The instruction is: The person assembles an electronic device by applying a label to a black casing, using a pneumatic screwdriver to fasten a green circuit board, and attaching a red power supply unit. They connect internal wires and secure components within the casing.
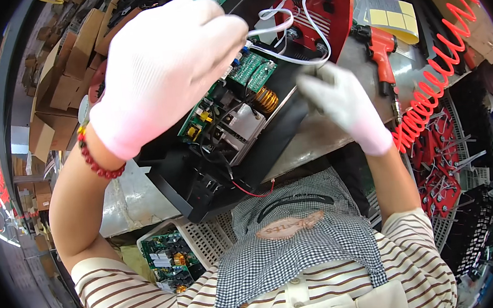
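A black metal housing point(291, 132) lies open on the bench, with a green circuit board point(254, 71), a copper coil point(267, 99) and a silver heat sink point(244, 126) inside. A red panel point(336, 5) stands at its far end. From the panel a white cable point(322, 27) loops toward my left hand point(175, 72), which is white-gloved and curled over the board's far left part. The cable runs in at its fingers; the fingertips are hidden underneath. My right hand point(345, 104), gloved too, hovers above the housing's right side, just below the cable loop. Its fingers are blurred.
Right of the housing lies a red power driver point(383, 54), with a red coiled hose point(428, 91) beside it. Yellow labels point(393, 19) lie behind. A white crate point(204, 237) with circuit boards point(170, 257) stands near my lap. Cardboard boxes point(61, 111) line the left; red parts point(437, 160) fill a rack at right.
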Available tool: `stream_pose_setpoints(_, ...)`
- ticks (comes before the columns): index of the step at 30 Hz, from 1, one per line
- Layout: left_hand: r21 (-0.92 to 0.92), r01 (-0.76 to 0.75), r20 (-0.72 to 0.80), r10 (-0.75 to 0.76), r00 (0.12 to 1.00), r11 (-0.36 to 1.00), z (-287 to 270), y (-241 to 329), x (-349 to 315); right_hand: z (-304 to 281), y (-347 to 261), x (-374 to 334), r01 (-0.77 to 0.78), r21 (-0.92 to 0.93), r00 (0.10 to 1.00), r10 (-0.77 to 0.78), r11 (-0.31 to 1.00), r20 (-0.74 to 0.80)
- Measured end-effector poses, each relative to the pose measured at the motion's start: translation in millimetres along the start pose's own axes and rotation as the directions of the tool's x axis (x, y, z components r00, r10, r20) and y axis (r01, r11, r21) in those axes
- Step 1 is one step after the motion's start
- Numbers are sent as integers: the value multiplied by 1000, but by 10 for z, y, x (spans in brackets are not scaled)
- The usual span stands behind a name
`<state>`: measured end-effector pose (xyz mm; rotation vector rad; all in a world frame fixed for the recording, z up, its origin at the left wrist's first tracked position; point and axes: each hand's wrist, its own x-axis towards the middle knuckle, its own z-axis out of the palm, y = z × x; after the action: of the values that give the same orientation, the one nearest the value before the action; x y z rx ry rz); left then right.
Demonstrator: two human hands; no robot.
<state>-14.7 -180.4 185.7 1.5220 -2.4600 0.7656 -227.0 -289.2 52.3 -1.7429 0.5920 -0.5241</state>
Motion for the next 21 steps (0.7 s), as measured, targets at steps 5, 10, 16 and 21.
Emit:
stream_pose_setpoints(5,221,-269,168,235,957,938,-210,174,-121,59,-511,-462,316,-149,945,-325,937,-39)
stream_pose_setpoints(10,251,-325,117,305,945,912,-277,217,-170,106,-619,42,693,-420,657,-753,586,33)
stream_pose_setpoints(16,320,-327,94,313,945,889,-189,119,-318,340,-541,96,523,-171,838,-540,835,-75)
stream_pose_setpoints(21,57,-214,117,206,971,975,-150,17,-273,383,-520,131,527,-337,806,-585,781,-95)
